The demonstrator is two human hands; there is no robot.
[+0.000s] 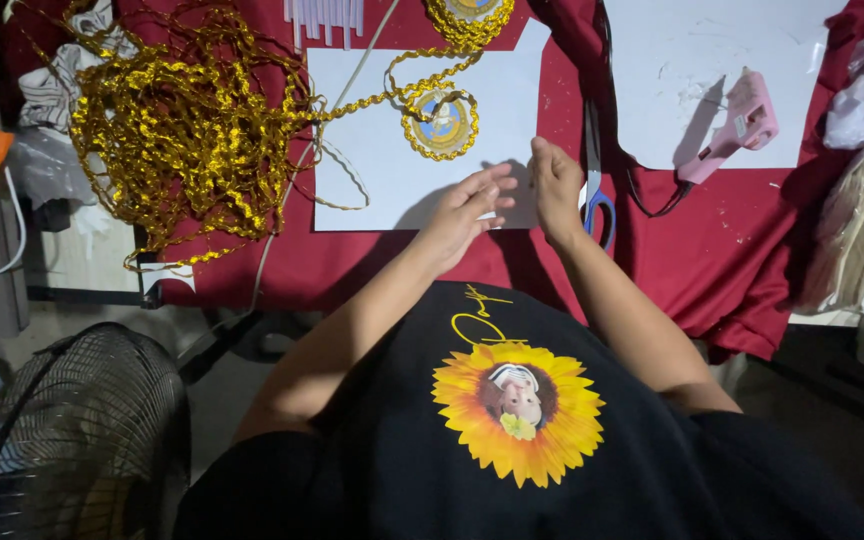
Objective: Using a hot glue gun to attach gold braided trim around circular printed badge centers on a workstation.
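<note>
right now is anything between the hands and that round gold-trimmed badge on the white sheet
Nothing visible. The left hand and right hand rest at the near edge of the white sheet; only bare paper lies between them and the round gold-trimmed badge. The scissors lie off to the right.

This looks like a small home craft workshop. The worktop (372, 262) is draped in dark red cloth and crowded with handicraft supplies: a tangled heap of shiny gold braided trim (177, 125), white paper sheets (392, 180), blue-handled scissors (597, 195) and a pink plastic glue gun (737, 125). A black wire-cage floor fan (67, 430) stands on the bare concrete floor (217, 390) beside it.
</note>
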